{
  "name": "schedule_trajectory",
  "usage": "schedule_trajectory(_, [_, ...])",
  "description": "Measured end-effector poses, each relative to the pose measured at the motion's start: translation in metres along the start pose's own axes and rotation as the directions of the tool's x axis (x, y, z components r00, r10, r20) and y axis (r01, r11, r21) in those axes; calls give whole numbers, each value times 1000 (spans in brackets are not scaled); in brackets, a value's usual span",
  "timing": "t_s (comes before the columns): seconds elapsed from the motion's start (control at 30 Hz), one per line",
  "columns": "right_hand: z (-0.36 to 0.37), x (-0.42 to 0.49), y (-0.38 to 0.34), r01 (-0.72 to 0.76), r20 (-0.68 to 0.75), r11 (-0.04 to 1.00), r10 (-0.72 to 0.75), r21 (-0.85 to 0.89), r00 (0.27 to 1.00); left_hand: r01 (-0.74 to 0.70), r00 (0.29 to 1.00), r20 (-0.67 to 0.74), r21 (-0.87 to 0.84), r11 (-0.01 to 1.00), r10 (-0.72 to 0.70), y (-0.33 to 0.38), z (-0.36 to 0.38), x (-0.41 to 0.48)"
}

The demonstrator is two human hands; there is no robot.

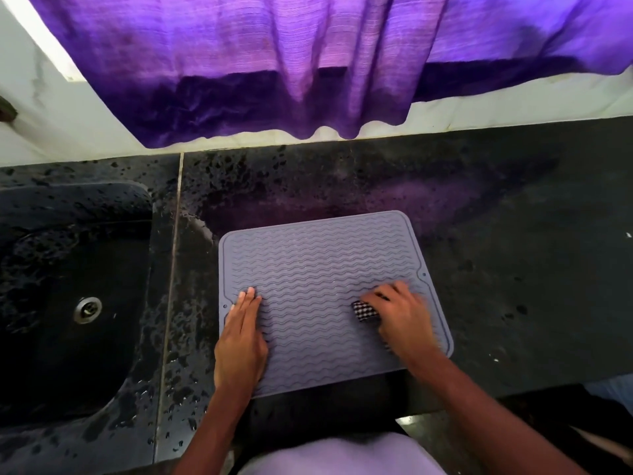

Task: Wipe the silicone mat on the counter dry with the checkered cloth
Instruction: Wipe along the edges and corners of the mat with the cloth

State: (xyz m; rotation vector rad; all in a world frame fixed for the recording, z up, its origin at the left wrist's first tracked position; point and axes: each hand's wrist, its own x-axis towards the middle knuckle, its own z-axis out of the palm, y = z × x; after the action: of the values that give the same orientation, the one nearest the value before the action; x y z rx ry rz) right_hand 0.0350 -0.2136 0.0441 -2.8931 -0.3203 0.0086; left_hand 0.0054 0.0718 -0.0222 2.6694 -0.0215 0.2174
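Mat [329, 296] lies on counter [513, 269], just right of sink [68, 286]. Left hand [241, 341] flat, fingers straight, pinning mat's left edge. Right hand [400, 320] grips bunched cloth [364, 310] at mat's right side. Wiping looks mid-way; can't tell how much is dry. Counter near sink wet w/ drops.

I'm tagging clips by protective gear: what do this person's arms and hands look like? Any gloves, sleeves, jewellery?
Both are bare: the left hand and right hand have no gloves, and no ring, watch or bracelet shows, though the right is motion-blurred. No sleeves are in view. A pale lilac garment shows at the bottom edge.
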Motion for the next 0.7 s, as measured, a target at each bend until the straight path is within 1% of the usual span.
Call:
schedule_trajectory(0.07, [-9, -5, 27, -41, 2, 998, 41, -38, 999, 0, 1000, -5, -9, 1000, 0, 1, -1, -1])
schedule_trajectory(0.2, [-22, -13, 74, -175, 5, 981, 176, -87, 984, 14, 1000, 10, -23, 1000, -14, 3, -3, -1])
schedule_trajectory(0.33, [-26, -18, 89, -210, 6, 973, 211, -91, 977, -1, 1000, 26, -67, 998, 2, 2, -6, -2])
schedule_trajectory(0.4, [-24, -20, 86, -261, -46, 964, 259, -50, 965, 8, 1000, -7, -163, 987, -9, 0, -7, -2])
schedule_trajectory(0.47, [-21, -23, 77, -304, -104, 952, 307, 37, 946, 74, 994, -54, -305, 950, -94, 1, -15, 0])
schedule_trajectory(0.5, [-18, -23, 68, -299, -125, 951, 308, 83, 943, 103, 987, -76, -363, 926, -140, 2, -20, 3])
schedule_trajectory(0.53, [-16, -23, 55, -266, -137, 955, 283, 128, 949, 116, 981, -98, -405, 907, -169, 4, -24, 8])
schedule_trajectory(0.6, [-7, -18, 14, -103, -126, 965, 136, 243, 983, 89, 980, -125, -425, 901, -156, 1, -33, 23])
schedule_trajectory(0.63, [-1, -14, -11, -12, -108, 956, 46, 293, 993, 57, 985, -123, -416, 907, -119, -3, -35, 33])
schedule_trajectory(0.7, [16, -2, -59, 105, -47, 927, -95, 361, 994, -49, 997, -80, -377, 925, 20, -14, -34, 56])
